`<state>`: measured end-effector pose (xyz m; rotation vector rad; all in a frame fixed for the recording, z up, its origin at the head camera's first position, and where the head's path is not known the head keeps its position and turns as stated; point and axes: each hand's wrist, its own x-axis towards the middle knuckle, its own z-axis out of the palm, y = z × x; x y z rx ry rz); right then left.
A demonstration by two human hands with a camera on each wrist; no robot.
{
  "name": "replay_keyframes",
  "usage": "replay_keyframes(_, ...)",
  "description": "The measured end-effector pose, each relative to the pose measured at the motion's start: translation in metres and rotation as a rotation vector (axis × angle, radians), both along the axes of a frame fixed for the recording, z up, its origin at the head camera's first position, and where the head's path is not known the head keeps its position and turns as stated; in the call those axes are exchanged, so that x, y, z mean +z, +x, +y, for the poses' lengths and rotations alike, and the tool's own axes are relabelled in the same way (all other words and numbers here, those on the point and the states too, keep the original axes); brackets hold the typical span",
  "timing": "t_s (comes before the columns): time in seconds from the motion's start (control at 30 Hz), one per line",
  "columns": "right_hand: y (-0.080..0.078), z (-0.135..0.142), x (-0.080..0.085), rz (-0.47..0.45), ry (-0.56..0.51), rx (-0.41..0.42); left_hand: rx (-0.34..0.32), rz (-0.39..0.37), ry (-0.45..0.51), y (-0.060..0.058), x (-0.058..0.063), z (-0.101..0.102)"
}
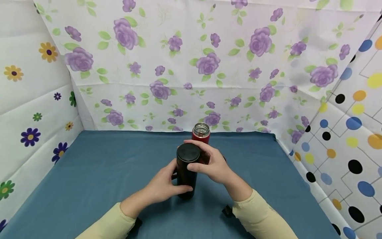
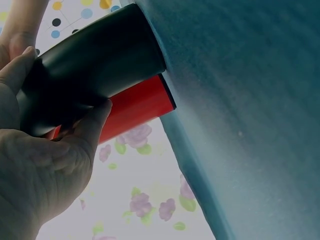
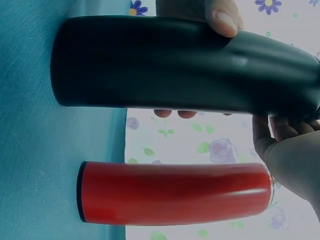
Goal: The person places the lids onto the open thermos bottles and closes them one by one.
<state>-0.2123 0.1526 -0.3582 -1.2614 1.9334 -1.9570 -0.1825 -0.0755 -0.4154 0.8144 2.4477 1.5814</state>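
Note:
A black vacuum flask (image 1: 187, 174) with a flat round black lid (image 1: 188, 152) stands upright between both hands. My left hand (image 1: 162, 184) grips the middle and lower body, thumb across the near side. Higher up, my right hand (image 1: 215, 166) holds the flask near its lid, thumb in front and fingers behind. Just behind stands a red vacuum flask (image 3: 175, 192), uncovered at the top, showing a bare metal mouth (image 1: 201, 128). Neither hand plainly touches the red one. In the left wrist view the black flask (image 2: 100, 65) partly hides it.
A blue-grey cloth (image 1: 104, 166) covers the table. Behind it hangs a purple-flowered sheet (image 1: 179, 66). Patterned sheets close off the left (image 1: 30, 99) and right (image 1: 343, 132) sides. Small black pieces (image 1: 228, 211) show by the sleeves.

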Motion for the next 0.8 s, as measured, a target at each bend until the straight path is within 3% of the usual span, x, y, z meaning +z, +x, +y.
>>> replay_keyframes(0.17, -0.0007, 0.0022, 0.0011, 0.067, 0.088, -0.127, 0.006, 0.003, -0.003, -0.0005, 0.0011, 0.0005)
replay_keyframes(0.5, 0.0024, 0.0014, -0.0016, 0.159, 0.147, -0.263, 0.012, 0.017, -0.006, 0.0015, -0.0004, 0.0008)
replay_keyframes(0.8, 0.0046, -0.0018, -0.0015, 0.176, 0.151, -0.31, 0.015, 0.031, 0.009, 0.0021, -0.0019, 0.0026)
